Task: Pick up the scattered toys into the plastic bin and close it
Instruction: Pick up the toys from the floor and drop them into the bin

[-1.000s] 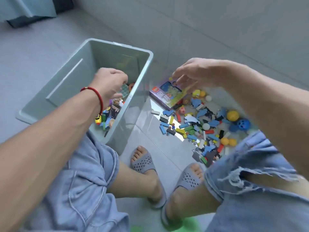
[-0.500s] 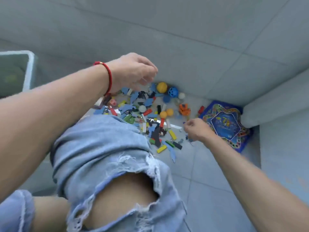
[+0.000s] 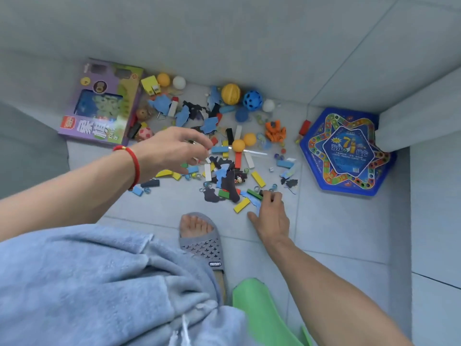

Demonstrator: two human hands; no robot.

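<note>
The toys (image 3: 224,156) lie scattered on the floor (image 3: 336,233) against the wall; the bin is out of view. The right hand (image 3: 270,216) pinches small blocks, and the left hand (image 3: 174,149) hovers half-curled, its hold unclear. Better to scoop handfuls than single pieces.

head cam | looks steeply down | close above floor (image 3: 336,221)

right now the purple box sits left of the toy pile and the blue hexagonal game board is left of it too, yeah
Not quite. The purple box does sit left of the toy pile, but the blue hexagonal game board lies on the right of the pile, near the corner of the wall. The head view shows both on the floor, one on each side of the scattered pieces.
</note>
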